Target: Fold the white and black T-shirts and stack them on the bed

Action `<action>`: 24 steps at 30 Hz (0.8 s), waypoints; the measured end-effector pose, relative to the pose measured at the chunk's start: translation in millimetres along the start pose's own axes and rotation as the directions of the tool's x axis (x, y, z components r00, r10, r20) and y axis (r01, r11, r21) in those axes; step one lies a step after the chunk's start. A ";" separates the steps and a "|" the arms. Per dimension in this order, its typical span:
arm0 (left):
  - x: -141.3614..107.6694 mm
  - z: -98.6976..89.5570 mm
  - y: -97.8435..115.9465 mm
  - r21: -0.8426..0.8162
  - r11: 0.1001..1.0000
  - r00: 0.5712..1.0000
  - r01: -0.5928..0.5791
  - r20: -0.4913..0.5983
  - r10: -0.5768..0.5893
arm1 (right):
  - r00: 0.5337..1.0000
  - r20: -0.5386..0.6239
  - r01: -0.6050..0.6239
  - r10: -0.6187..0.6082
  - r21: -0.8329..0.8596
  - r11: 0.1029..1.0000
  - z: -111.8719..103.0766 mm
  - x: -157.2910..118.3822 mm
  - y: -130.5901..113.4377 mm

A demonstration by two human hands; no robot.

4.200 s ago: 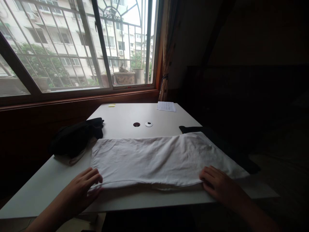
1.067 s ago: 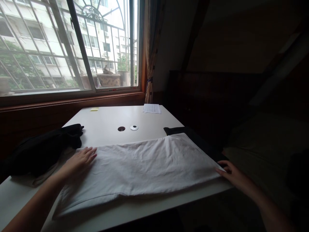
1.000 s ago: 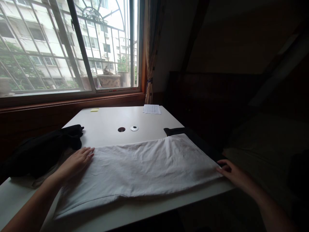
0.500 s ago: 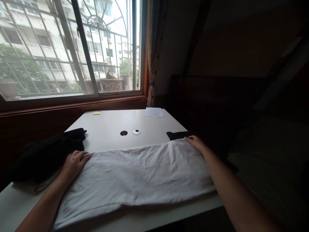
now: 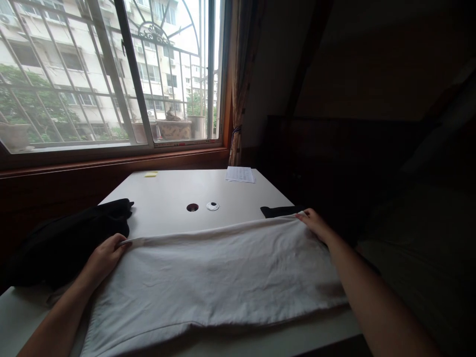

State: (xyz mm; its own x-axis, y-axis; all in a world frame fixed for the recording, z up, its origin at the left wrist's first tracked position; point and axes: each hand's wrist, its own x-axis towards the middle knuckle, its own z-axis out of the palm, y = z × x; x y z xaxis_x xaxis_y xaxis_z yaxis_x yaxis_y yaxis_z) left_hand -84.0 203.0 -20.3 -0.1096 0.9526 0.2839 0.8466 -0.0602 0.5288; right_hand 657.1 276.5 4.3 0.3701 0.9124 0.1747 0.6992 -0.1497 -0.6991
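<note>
Head view: the left hand (image 5: pixel 107 254) pinches the far left corner of a white cloth (image 5: pixel 215 277), thumb and fingers closed on the edge. The right hand (image 5: pixel 315 224) grips the far right corner in the same way, fingertips drawn together on the fabric. Between them the far edge runs nearly straight, while the cloth spreads toward the near side over the white worktop (image 5: pixel 163 198), lightly wrinkled, its near edge wavy.

Just left of the left hand, a black garment (image 5: pixel 74 240) lies bunched on the worktop. Beside the right hand, a dark cloth (image 5: pixel 280 212) shows past the white one's far edge. Farther out are a round hole (image 5: pixel 192 208), a white ring (image 5: pixel 212 206) just right of it, a yellow note (image 5: pixel 150 174) at far left and papers (image 5: pixel 240 174) at far right. Beyond stand a barred window (image 5: pixel 111 147) and a tied curtain (image 5: pixel 236 146).
</note>
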 end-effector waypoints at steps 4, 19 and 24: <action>0.6 4.5 -5.8 0.108 0.993 0.999 -0.046 0.003 0.046 | 0.997 -0.065 0.019 -0.027 -0.126 0.992 11.2 -0.9 5.4; -19.1 45.0 55.0 0.302 0.800 0.850 -0.519 0.283 0.444 | 0.789 0.281 0.614 -0.547 -0.318 0.722 52.0 -52.9 -51.1; -24.3 48.2 44.8 0.369 0.844 0.894 -0.390 0.372 0.251 | 0.717 0.506 0.666 -0.480 -0.293 0.686 62.0 -64.1 -40.8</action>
State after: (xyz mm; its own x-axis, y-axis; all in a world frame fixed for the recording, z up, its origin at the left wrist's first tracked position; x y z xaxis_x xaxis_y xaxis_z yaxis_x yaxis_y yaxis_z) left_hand -18.3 191.5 -42.1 0.3081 0.9471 0.0893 0.9491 -0.3125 0.0401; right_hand 566.9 247.7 -21.4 -0.3798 0.9186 0.1095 0.9053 0.3934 -0.1604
